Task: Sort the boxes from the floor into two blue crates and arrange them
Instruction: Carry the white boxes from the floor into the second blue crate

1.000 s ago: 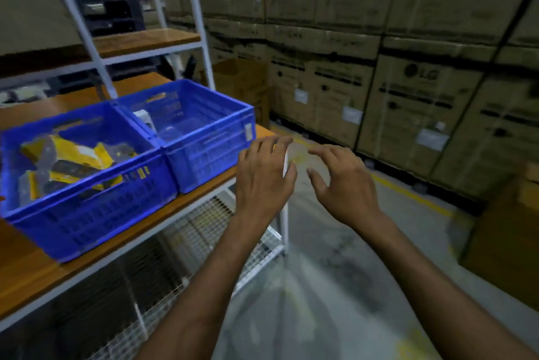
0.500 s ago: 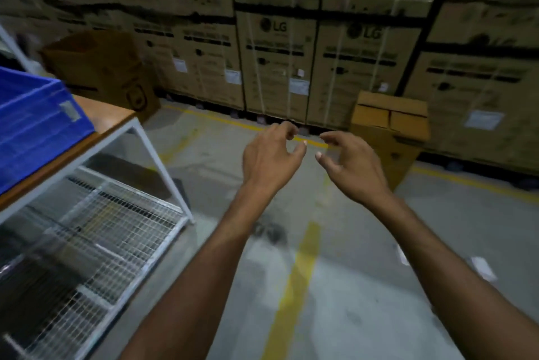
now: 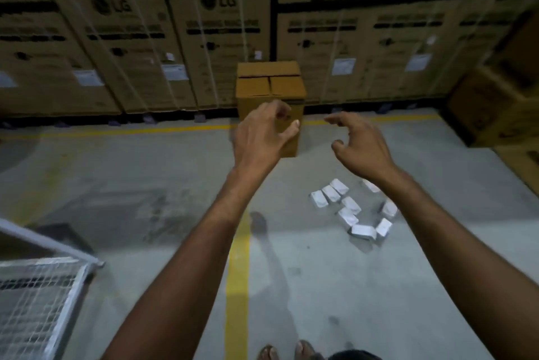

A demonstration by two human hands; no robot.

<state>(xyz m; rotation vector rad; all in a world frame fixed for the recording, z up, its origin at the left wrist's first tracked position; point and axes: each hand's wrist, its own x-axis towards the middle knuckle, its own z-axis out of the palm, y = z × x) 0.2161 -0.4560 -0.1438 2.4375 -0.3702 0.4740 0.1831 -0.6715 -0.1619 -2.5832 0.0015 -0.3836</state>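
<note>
Several small white boxes [image 3: 351,209] lie scattered on the grey floor, right of centre. My left hand [image 3: 262,135] is raised in front of me with fingers loosely curled, holding nothing. My right hand [image 3: 360,146] hovers beside it, also loosely curled and empty, above and beyond the white boxes. Neither hand touches anything. The two blue crates are out of view.
A closed brown carton [image 3: 269,88] stands on the floor behind my hands. Stacked large cartons [image 3: 131,38] wall off the back, more cartons [image 3: 495,108] at the right. The white wire shelf corner [image 3: 43,278] is at lower left. A yellow floor line [image 3: 237,286] runs ahead of my feet [image 3: 287,352].
My view has swung right and down, away from the shelf and blue crates, onto the floor with the white boxes. Both hands stay raised and empty.
</note>
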